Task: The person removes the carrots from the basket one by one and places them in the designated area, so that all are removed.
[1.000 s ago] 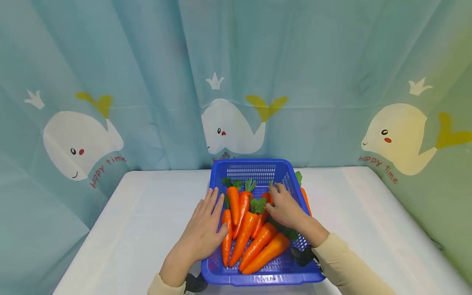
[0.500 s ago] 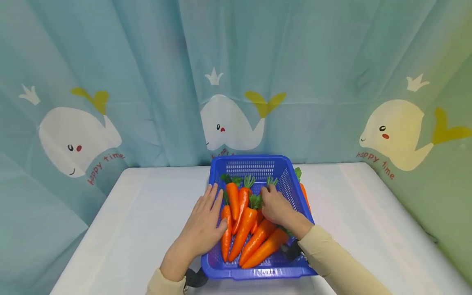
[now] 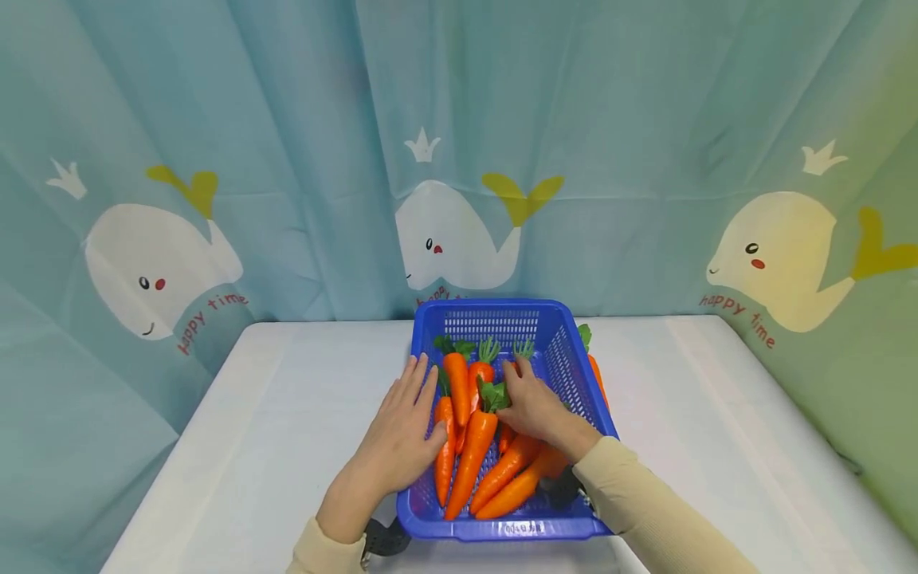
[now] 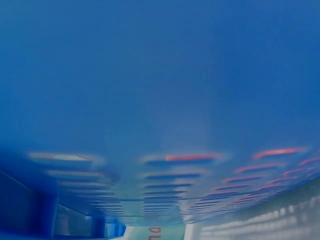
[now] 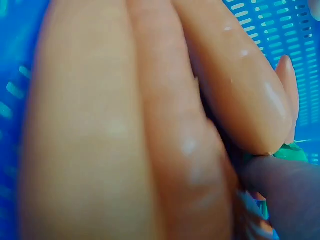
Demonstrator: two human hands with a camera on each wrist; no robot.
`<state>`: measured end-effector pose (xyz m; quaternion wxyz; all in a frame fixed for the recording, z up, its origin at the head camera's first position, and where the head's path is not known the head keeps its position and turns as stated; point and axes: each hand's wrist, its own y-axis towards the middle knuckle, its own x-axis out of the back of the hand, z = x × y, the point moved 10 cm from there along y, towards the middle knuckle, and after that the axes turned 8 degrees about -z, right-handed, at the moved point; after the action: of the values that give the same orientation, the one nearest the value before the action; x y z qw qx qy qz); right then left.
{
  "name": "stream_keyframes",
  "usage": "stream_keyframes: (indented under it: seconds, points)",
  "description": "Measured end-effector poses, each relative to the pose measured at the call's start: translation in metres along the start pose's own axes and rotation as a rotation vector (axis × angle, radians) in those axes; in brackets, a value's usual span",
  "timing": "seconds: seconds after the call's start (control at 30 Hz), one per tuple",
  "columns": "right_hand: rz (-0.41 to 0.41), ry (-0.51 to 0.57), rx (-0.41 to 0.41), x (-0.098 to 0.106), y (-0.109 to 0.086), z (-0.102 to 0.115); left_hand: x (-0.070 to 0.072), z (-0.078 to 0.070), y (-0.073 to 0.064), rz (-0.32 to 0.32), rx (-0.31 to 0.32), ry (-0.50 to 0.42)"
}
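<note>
A blue slotted plastic basket [image 3: 502, 528] holds several orange carrots [image 3: 473, 462] with green tops. My left hand [image 3: 402, 430] lies with straight fingers along the basket's left rim; the left wrist view is filled by the blue basket wall [image 4: 160, 85]. Inside the basket, my right hand [image 3: 536, 408] curls its fingers and thumb round a carrot [image 3: 506, 438] near its leafy end, covering most of it. Close up in the right wrist view are large carrots [image 5: 90, 125] and part of the right thumb [image 5: 285, 185] beside a green top.
Another carrot [image 3: 598, 379] with a green top lies outside the basket, along its right wall. The basket stands on a white table [image 3: 315, 383], whose far edge meets a blue-green curtain [image 3: 315, 159] printed with whales. Black wrist cameras [image 3: 386, 538] are strapped under the wrists.
My right hand has moved left and down onto the carrot, its fingers closing round it. Nearby carrots have shifted slightly. The left hand stays at the basket's left rim.
</note>
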<state>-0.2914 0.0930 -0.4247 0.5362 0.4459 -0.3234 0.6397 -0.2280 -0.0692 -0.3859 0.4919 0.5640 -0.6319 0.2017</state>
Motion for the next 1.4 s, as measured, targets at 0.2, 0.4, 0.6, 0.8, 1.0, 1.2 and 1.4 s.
stream_keyframes:
  seconds: [0.2, 0.4, 0.6, 0.8, 1.0, 1.2, 1.4]
  points:
    - [-0.024, -0.029, -0.014, 0.004, 0.004, -0.001, 0.001, 0.001, 0.001, -0.007, 0.005, -0.003]
    - [-0.101, -0.103, -0.047, 0.016, 0.006, -0.006, 0.000, -0.002, 0.001, -0.019, -0.023, -0.016]
    - [-0.091, -0.108, 0.039, 0.017, 0.003, 0.001, -0.001, -0.003, 0.000, -0.023, -0.029, -0.024]
    - [-0.040, -0.105, 0.109, 0.015, 0.003, 0.010, 0.000, -0.002, 0.000, -0.030, -0.021, -0.033]
    - [-0.009, -0.103, 0.149, 0.018, 0.000, 0.015, -0.001, 0.001, 0.001, -0.029, -0.017, -0.035]
    - [-0.020, -0.068, 0.196, 0.031, -0.006, 0.013, -0.003, 0.000, 0.000, -0.029, -0.013, -0.045]
    - [-0.112, -0.049, 0.271, 0.058, -0.014, 0.014, 0.001, 0.000, 0.000, -0.033, -0.018, -0.035]
